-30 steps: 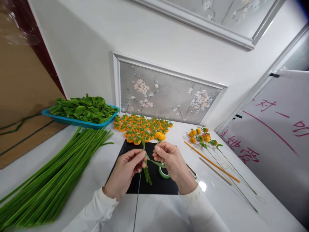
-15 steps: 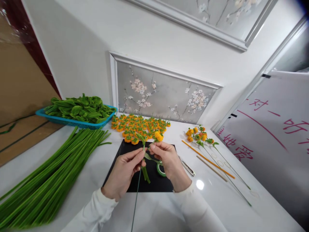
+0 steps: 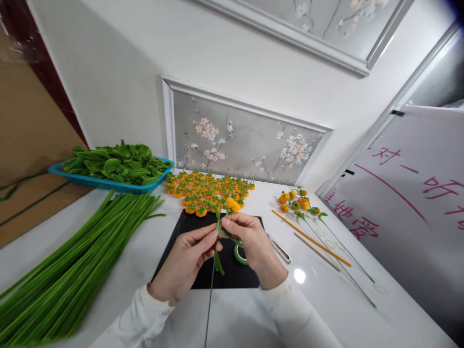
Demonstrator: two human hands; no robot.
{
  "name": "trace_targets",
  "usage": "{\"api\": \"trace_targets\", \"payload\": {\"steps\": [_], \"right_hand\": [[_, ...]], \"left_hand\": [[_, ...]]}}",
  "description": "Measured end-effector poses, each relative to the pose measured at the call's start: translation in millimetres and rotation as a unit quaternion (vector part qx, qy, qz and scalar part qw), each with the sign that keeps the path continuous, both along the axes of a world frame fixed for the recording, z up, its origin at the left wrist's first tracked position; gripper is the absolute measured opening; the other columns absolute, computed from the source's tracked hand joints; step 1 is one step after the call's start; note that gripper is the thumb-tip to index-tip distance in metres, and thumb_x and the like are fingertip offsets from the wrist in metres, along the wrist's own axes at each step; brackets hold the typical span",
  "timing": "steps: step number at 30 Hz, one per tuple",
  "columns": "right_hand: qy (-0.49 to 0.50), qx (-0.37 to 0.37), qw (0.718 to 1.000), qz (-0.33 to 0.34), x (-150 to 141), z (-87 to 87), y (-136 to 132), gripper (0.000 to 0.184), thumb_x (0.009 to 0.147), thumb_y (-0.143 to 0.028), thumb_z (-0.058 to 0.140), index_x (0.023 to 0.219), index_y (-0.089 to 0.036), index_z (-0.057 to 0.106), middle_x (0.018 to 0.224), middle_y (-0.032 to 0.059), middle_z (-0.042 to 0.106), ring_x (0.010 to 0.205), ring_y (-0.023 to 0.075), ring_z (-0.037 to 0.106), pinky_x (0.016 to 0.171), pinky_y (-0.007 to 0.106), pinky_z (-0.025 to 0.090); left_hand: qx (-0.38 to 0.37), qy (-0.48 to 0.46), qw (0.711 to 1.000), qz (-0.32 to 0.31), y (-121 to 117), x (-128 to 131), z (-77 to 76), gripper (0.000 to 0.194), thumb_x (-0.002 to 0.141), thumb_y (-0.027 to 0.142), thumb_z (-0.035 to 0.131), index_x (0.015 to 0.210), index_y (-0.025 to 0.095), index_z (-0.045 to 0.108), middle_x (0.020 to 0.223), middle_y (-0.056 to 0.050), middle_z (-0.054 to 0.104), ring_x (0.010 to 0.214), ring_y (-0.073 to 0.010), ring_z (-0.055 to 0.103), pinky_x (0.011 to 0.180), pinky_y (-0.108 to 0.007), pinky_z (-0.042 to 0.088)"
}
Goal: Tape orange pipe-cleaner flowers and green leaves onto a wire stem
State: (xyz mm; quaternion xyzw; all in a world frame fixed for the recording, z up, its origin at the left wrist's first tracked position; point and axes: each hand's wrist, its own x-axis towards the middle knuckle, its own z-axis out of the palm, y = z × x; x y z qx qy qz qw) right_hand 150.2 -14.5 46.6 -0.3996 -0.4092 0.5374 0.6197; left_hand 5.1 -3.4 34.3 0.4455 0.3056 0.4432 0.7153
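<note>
My left hand [image 3: 194, 256] is closed in a pinch on a long thin green flower stem [image 3: 210, 299], which hangs down past the mat toward the table's front. My right hand [image 3: 252, 244] pinches an orange pompom flower [image 3: 232, 205] by its short stem, close against the long stem. A strip of pale green tape runs from between the fingers to a green tape roll [image 3: 240, 253] beside my right hand. Under both hands lies a black mat [image 3: 232, 282]. Short green pipe-cleaner pieces [image 3: 219, 265] rest on it. My fingertips partly hide the joint.
Many orange flower heads [image 3: 203, 188] stand behind the mat. At left are a bundle of green pipe cleaners [image 3: 79, 266] and a blue tray [image 3: 105, 185] of green leaves. Finished-looking flower stems [image 3: 297, 200], an orange stick [image 3: 311, 238] and metal tweezers [image 3: 281, 249] lie right.
My right hand has brought the orange flower left, closer to the long stem. The lower end of the long stem has swung slightly right.
</note>
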Motion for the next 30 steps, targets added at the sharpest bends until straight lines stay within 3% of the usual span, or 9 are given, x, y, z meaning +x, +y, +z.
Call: {"api": "trace_targets", "payload": {"steps": [4, 9, 16, 23, 30], "right_hand": [[-0.001, 0.015, 0.999, 0.032, 1, -0.9, -1, 0.017, 0.067, -0.030, 0.076, 0.066, -0.015, 0.068, 0.060, 0.0008, 0.064, 0.058, 0.0126, 0.056, 0.062, 0.026, 0.043], [-0.039, 0.025, 0.999, 0.027, -1, 1.1, -3, 0.022, 0.066, -0.034, 0.077, 0.067, -0.016, 0.065, 0.060, 0.0001, 0.062, 0.058, 0.0133, 0.057, 0.062, 0.027, 0.045], [-0.167, 0.034, 0.985, 0.032, 4, 0.9, -7, 0.020, 0.074, -0.035, 0.069, 0.079, -0.019, 0.059, 0.064, -0.0025, 0.060, 0.056, 0.0113, 0.054, 0.052, 0.023, 0.044], [-0.115, 0.018, 0.993, 0.038, 4, 6.3, -11, 0.018, 0.069, -0.030, 0.073, 0.076, -0.017, 0.064, 0.058, -0.0038, 0.055, 0.046, 0.0065, 0.038, 0.040, 0.019, 0.023], [-0.020, 0.009, 1.000, 0.017, -6, -0.4, -10, 0.015, 0.069, -0.028, 0.073, 0.071, -0.016, 0.064, 0.053, -0.0063, 0.048, 0.043, 0.0039, 0.027, 0.040, 0.021, 0.015]], "left_hand": [[0.018, 0.010, 1.000, -0.009, 1, 0, 0.1, 0.020, 0.075, 0.029, 0.071, 0.093, 0.021, 0.076, 0.073, -0.002, 0.063, 0.064, -0.0093, 0.053, 0.053, -0.017, 0.043], [0.023, 0.028, 0.999, -0.012, 1, 2, 1.8, 0.016, 0.074, 0.028, 0.073, 0.086, 0.020, 0.077, 0.069, -0.001, 0.061, 0.062, -0.0092, 0.051, 0.054, -0.018, 0.042], [0.026, 0.031, 0.999, -0.015, 0, 2, 4.0, 0.013, 0.074, 0.028, 0.072, 0.081, 0.018, 0.076, 0.069, -0.002, 0.064, 0.061, -0.0097, 0.050, 0.054, -0.018, 0.041], [0.008, 0.019, 1.000, -0.020, -1, 2, 3.7, 0.013, 0.072, 0.028, 0.073, 0.071, 0.016, 0.072, 0.063, 0.001, 0.058, 0.057, -0.0081, 0.046, 0.053, -0.018, 0.039], [0.010, 0.002, 1.000, -0.009, 0, 2, 3.7, 0.013, 0.071, 0.027, 0.075, 0.079, 0.017, 0.075, 0.063, 0.001, 0.060, 0.058, -0.0080, 0.048, 0.053, -0.017, 0.041]]}}
